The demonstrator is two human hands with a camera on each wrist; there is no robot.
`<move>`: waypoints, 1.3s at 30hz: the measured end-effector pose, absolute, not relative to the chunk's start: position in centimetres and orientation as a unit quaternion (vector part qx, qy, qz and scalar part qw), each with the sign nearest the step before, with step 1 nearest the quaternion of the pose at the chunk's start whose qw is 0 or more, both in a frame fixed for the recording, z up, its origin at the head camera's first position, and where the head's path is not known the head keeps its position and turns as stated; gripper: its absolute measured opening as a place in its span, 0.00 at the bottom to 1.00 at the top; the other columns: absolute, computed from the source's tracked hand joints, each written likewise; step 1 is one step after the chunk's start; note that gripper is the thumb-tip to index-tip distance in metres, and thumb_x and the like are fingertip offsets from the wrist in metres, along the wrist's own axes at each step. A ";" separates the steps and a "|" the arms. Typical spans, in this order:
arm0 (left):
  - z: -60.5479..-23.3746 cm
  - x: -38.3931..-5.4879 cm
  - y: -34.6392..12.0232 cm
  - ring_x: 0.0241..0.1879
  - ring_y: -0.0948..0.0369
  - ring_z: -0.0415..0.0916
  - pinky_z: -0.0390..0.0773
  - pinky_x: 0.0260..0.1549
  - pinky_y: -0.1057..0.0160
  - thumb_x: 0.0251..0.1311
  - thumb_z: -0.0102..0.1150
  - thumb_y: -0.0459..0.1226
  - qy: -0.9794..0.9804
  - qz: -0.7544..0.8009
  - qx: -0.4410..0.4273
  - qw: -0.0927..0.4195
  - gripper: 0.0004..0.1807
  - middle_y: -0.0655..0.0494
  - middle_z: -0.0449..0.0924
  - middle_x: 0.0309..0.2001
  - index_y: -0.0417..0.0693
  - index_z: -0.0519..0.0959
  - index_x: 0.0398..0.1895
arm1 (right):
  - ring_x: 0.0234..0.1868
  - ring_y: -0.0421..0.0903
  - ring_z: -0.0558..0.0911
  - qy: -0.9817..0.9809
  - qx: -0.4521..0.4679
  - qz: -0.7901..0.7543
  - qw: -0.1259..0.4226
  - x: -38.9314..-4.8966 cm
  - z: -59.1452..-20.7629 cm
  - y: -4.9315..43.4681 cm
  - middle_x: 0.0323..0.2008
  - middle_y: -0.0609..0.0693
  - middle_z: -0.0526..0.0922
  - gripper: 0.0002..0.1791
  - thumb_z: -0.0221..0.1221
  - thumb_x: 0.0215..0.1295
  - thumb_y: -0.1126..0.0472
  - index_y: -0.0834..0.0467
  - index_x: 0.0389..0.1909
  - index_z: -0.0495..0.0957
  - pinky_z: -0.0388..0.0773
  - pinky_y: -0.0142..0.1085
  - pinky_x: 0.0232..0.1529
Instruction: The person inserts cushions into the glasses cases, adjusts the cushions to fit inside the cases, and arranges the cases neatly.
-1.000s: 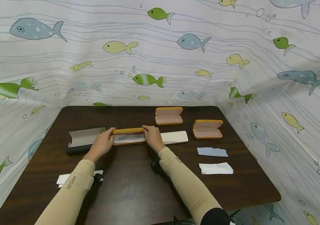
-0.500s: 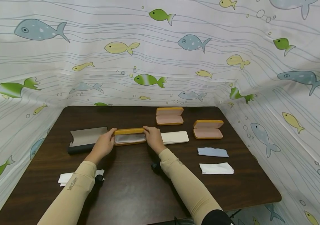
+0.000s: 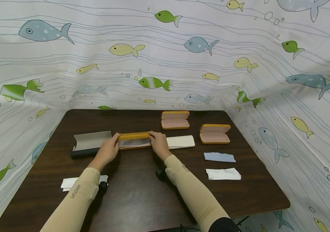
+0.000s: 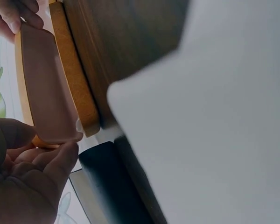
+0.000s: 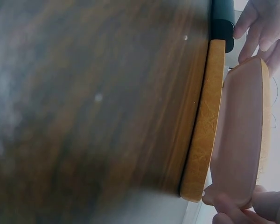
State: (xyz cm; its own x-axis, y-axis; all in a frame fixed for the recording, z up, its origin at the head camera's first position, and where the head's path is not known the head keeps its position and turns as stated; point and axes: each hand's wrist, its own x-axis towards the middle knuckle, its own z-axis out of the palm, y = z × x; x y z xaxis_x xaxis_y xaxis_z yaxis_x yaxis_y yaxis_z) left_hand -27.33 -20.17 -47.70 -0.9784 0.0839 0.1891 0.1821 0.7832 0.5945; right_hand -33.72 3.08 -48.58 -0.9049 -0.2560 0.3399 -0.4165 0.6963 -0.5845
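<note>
A mustard-yellow glasses case (image 3: 135, 148) stands part-open on the dark table, a greyish folded cloth (image 3: 134, 142) lying inside it. My left hand (image 3: 108, 149) pinches the left end of its lid (image 3: 135, 135) between thumb and fingers. At the lid's other end my right hand (image 3: 159, 144) holds the corner the same way. In the left wrist view the pink lid lining (image 4: 46, 88) shows, with the left fingers (image 4: 60, 163) at the near corner. From the right wrist view, the orange base (image 5: 207, 126) sits on the tabletop under the raised lid.
Left of the case lies an open dark case with grey lining (image 3: 90, 141). A cream cloth (image 3: 180, 141) lies to the right. Two more open yellow cases (image 3: 175, 123) (image 3: 214, 138) stand behind and right. A blue cloth (image 3: 219, 157) and white cloths (image 3: 223, 174) (image 3: 69, 183) lie nearer.
The lid has tipped slightly further down over the cloth, both hands keeping their grip on its ends. The head view has shifted a little. The other things lie as before.
</note>
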 end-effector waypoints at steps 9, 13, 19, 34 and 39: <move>-47.5 -26.8 -19.9 0.66 0.33 0.65 0.65 0.65 0.35 0.74 0.46 0.28 -0.946 -0.315 -0.063 0.055 0.26 0.30 0.56 0.74 0.30 0.62 0.73 | 0.56 0.51 0.84 -0.915 0.182 0.340 0.121 -33.3 -48.6 3.2 0.56 0.56 0.84 0.16 0.62 0.71 0.64 0.62 0.57 0.83 0.81 0.41 0.56; -47.4 -26.6 -19.8 0.66 0.33 0.65 0.64 0.65 0.35 0.74 0.46 0.28 -0.948 -0.307 -0.062 0.054 0.27 0.30 0.56 0.74 0.29 0.61 0.73 | 0.56 0.51 0.84 -0.914 0.184 0.337 0.128 -33.1 -48.6 3.2 0.56 0.57 0.84 0.16 0.62 0.72 0.64 0.61 0.57 0.84 0.81 0.41 0.56; -47.5 -26.6 -20.0 0.66 0.33 0.65 0.65 0.65 0.36 0.74 0.46 0.28 -0.948 -0.306 -0.066 0.051 0.27 0.30 0.56 0.74 0.29 0.60 0.74 | 0.57 0.50 0.84 -0.916 0.191 0.323 0.142 -33.1 -48.8 3.0 0.57 0.56 0.84 0.16 0.62 0.72 0.63 0.60 0.58 0.83 0.81 0.41 0.56; -47.3 -26.2 -20.0 0.71 0.32 0.57 0.59 0.68 0.35 0.76 0.48 0.32 -0.956 -0.285 -0.077 -0.009 0.28 0.28 0.53 0.74 0.26 0.60 0.73 | 0.48 0.49 0.87 -0.937 0.202 0.248 0.140 -32.6 -49.4 3.1 0.47 0.52 0.89 0.12 0.65 0.68 0.67 0.58 0.51 0.87 0.84 0.40 0.50; -47.4 -26.1 -20.1 0.70 0.31 0.58 0.60 0.67 0.34 0.75 0.50 0.34 -0.956 -0.280 -0.081 -0.025 0.29 0.28 0.51 0.75 0.27 0.60 0.73 | 0.54 0.50 0.85 -0.939 0.206 0.243 0.129 -32.5 -49.6 3.1 0.54 0.53 0.86 0.14 0.65 0.67 0.67 0.59 0.52 0.86 0.81 0.40 0.56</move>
